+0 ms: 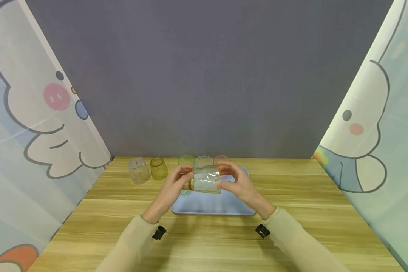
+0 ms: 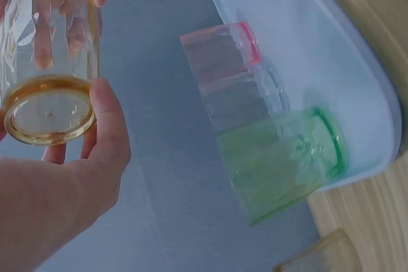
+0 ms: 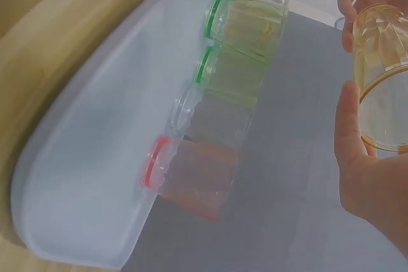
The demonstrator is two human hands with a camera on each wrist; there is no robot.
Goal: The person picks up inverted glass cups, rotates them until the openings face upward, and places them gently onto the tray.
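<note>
Wooden table (image 1: 309,234): an amber cup (image 1: 205,179) being held sideways above the blue tray (image 1: 214,206).
Left hand (image 1: 174,184) is pinching its base, right hand (image 1: 238,184) its rim; light, even pressure should be steadying it.

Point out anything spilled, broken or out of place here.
Nothing stands out: no spill or breakage shows. The held amber glass is tipped sideways, but the left hand and right hand both grip it, so that seems deliberate.
</note>
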